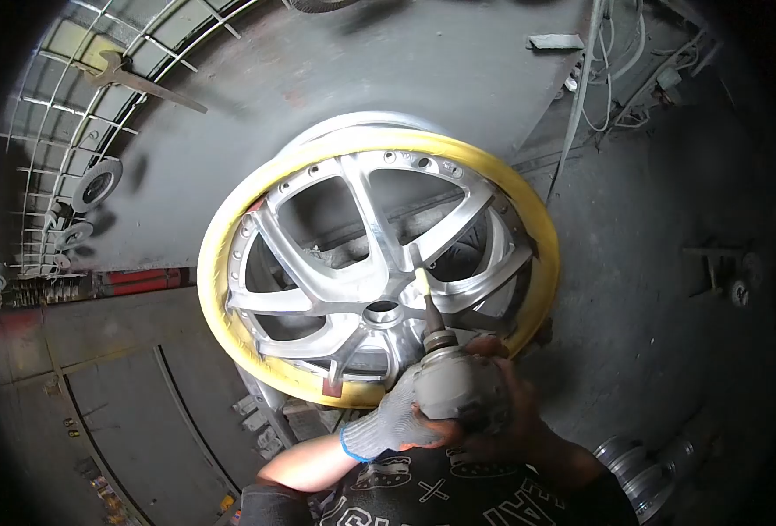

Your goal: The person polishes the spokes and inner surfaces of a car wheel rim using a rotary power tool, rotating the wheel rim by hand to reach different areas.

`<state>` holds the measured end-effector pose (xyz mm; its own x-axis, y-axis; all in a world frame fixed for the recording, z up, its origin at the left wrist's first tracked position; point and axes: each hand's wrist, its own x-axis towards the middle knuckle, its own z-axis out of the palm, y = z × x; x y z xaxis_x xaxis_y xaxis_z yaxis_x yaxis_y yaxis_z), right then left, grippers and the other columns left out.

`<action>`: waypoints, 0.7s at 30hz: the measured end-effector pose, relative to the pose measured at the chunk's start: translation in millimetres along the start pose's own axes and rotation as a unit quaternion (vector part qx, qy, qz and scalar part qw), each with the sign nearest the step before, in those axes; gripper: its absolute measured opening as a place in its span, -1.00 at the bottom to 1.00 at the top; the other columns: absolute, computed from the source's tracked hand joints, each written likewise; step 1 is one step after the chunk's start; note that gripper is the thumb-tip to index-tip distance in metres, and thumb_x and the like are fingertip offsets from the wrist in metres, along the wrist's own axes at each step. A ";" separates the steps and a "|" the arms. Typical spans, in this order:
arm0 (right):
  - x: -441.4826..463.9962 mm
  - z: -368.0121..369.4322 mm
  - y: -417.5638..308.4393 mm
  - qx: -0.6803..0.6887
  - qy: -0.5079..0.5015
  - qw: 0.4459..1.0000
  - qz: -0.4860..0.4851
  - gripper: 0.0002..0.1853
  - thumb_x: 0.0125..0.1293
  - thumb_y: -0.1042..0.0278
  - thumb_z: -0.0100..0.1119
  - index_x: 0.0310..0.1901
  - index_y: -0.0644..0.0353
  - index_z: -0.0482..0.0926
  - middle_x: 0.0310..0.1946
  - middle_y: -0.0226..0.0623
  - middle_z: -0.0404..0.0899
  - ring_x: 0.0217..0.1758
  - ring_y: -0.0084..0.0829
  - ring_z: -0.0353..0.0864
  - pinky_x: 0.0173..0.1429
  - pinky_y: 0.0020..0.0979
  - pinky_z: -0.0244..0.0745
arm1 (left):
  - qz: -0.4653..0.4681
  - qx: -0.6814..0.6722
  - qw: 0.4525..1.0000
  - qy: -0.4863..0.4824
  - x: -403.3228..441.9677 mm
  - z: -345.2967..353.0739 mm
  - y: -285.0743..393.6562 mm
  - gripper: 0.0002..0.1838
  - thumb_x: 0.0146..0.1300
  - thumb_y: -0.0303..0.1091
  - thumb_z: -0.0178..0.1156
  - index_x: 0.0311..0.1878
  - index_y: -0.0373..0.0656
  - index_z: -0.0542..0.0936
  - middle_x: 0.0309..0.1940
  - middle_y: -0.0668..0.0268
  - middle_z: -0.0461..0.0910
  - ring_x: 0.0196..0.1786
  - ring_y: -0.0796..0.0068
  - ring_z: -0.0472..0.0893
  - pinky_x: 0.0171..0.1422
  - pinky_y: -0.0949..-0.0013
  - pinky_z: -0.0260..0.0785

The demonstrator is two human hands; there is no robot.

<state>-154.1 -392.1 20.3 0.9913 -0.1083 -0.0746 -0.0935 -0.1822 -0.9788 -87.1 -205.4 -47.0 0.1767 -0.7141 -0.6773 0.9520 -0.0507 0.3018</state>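
A silver alloy wheel [366,206] stands in front of me, its face toward me and its outer lip covered in yellow tape [215,272]. Both my hands hold a grey die grinder [460,386] at the wheel's lower right. Its narrow shaft points up over the spokes, right of the centre hole, and ends in a pale tip; whether the tip touches metal I cannot tell. My left hand [395,422], in a grey knit glove with a blue cuff, is closed on the grinder's left side. My right hand [521,394], in shadow, wraps its right side.
A wire rack [72,114] with a wrench [142,83] and several discs [97,185] hangs at upper left. Cables [611,66] run down the upper right. More silver wheels [637,473] lie at lower right. Reddish-brown patches mark the taped lip.
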 end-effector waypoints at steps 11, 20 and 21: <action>-11.2 -1.8 -4.6 -0.023 0.000 1.000 0.004 -0.01 -0.24 -0.01 0.69 0.18 0.33 0.35 0.01 -0.01 0.59 0.02 -0.08 0.70 0.08 -0.19 0.61 | 0.160 0.171 0.970 -0.064 -10.3 17.6 11.1 -0.50 0.42 -0.04 0.06 0.25 -0.19 0.48 -0.08 0.10 0.58 -0.11 0.20 0.59 -0.10 0.23 0.48; -0.4 -31.6 7.6 0.012 0.034 0.999 -0.017 -0.10 -0.17 0.17 0.64 0.21 0.34 0.37 0.08 -0.09 0.54 0.09 -0.22 0.64 0.14 -0.27 0.54 | 0.334 0.258 0.899 -0.119 18.2 55.4 30.5 -0.49 0.36 -0.24 0.22 0.32 -0.21 0.45 0.14 0.21 0.59 0.18 0.34 0.59 0.29 0.33 0.42; -0.9 -42.6 11.5 0.005 0.034 0.999 -0.030 -0.17 -0.11 0.19 0.56 0.21 0.34 0.38 0.08 -0.11 0.54 0.10 -0.22 0.64 0.14 -0.27 0.53 | 0.221 0.089 0.964 -0.122 36.5 41.7 15.9 -0.35 0.29 -0.26 0.32 0.38 -0.25 0.34 0.23 0.17 0.49 0.24 0.36 0.53 0.34 0.35 0.40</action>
<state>-160.0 -435.7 17.2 0.9864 -0.1643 -0.0024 -0.0325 -0.1806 -0.9830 -75.9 -261.4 -39.0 0.4703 -0.8352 -0.2852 0.7353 0.1921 0.6499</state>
